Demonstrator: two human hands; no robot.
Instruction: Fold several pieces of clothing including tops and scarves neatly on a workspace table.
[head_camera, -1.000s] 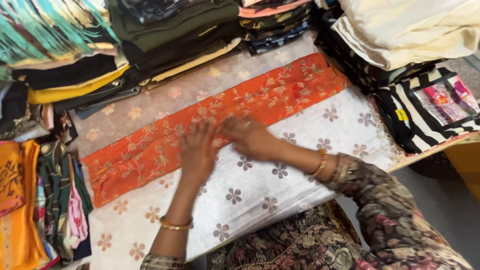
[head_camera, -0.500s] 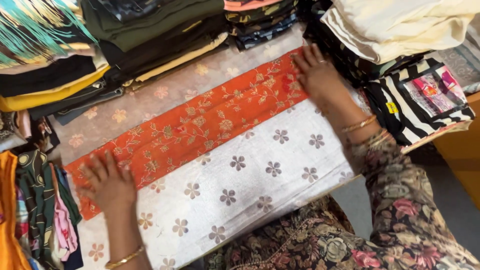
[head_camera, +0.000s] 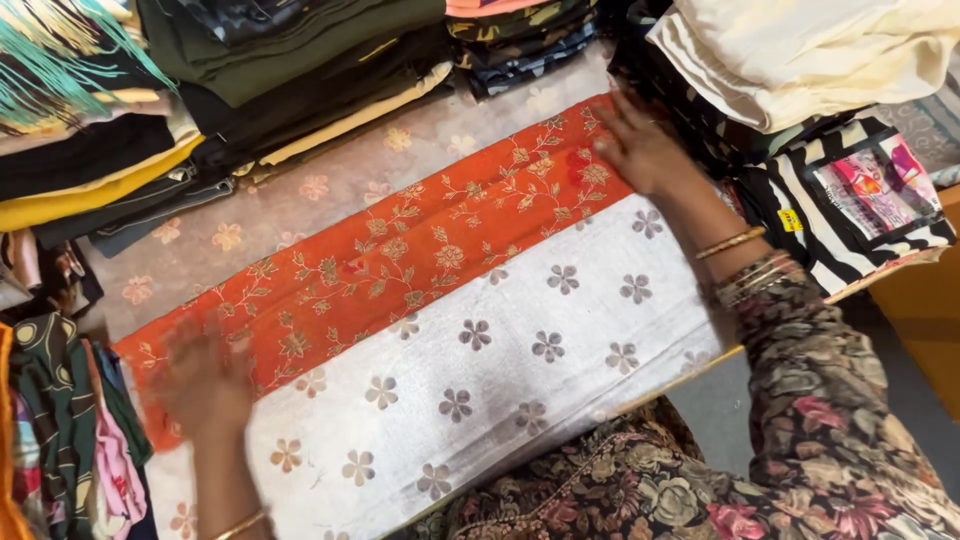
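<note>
**Both palms flat on a folded orange-and-white cloth**

So the folded cloth (head_camera: 440, 330) lies across the counter, orange embroidered band on the far side, white flower-print part nearer the person. The right hand (head_camera: 640, 150) is spread open, fingers apart, pressing flat on the orange corner, not gripping anything. The left hand (head_camera: 205, 385) sits at the opposite end of the cloth. It's blurry, but it looks open and flat too, laid on the edge where orange meets white. Hands at both ends probably keep the fold flat and taut. Just past the right hand there's a cream fabric pile (head_camera: 800, 50); beyond the left, dark folded stacks (head_camera: 290, 60).
</note>
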